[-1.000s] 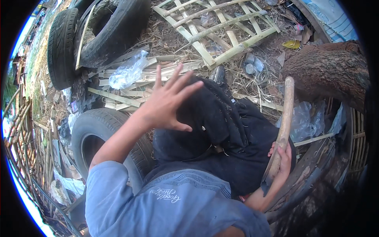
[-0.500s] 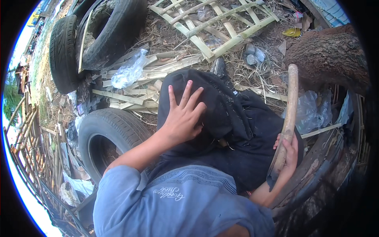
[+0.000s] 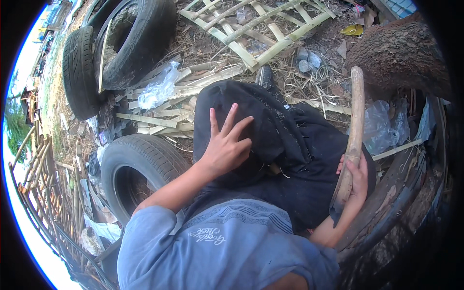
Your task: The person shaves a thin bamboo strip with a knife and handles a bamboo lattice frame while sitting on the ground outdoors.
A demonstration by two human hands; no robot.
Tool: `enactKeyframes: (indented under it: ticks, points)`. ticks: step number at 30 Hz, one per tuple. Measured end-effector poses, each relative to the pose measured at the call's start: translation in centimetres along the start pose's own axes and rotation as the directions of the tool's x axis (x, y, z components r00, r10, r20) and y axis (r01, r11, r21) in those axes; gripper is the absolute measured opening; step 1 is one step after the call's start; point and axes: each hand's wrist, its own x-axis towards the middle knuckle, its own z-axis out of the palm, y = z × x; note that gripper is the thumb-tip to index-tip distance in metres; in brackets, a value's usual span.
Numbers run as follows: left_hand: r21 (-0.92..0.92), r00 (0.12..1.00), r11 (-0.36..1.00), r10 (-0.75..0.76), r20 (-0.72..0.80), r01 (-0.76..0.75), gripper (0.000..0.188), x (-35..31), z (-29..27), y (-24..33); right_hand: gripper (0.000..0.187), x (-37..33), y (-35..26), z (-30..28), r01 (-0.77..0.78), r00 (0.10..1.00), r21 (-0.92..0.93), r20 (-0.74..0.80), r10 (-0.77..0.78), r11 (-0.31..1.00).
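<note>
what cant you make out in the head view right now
Left palm: head view, hidden by the back of the left grip.
Part of the curved wooden handle: head view, covered by the right grip.
Bamboo lattice, far end: head view, cut off by the upper edge.
Nearest tyre, one side: head view, behind the left forearm.
Lower right: head view, lost in shadow.

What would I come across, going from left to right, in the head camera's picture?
Leftmost black tire → crumpled clear plastic → open left hand → long wooden piece gripped by the right hand → rough tree trunk.
</note>
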Motion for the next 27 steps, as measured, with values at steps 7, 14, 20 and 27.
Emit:
enactKeyframes:
  ticks: [7, 14, 20, 27]
  points:
    - [0.003, 1.000, 1.000, -0.022, 0.006, 0.022, 0.012, -0.1, -0.2, 0.5, 0.058, -0.1, 0.0, 0.0, -0.006, 1.000, 0.003, 0.005, 0.006, 1.000]
    - [-0.016, 0.993, 0.999, 0.037, 0.114, -0.036, 0.010, -0.1, -0.4, 0.3, 0.057, -0.1, 0.1, 0.0, 0.008, 1.000, 0.006, 0.013, -0.008, 1.000]
    - [0.062, 0.979, 0.993, 0.085, 0.185, -0.098, 0.010, 0.5, -0.6, 0.5, 0.055, -0.2, -0.4, 0.3, 0.007, 1.000, -0.003, 0.016, -0.007, 1.000]
    - [-0.079, 0.994, 0.992, 0.105, 0.031, -0.103, 0.007, 0.9, -0.9, 1.3, 0.054, 0.0, -0.4, 0.3, 0.010, 1.000, -0.002, 0.010, -0.010, 1.000]
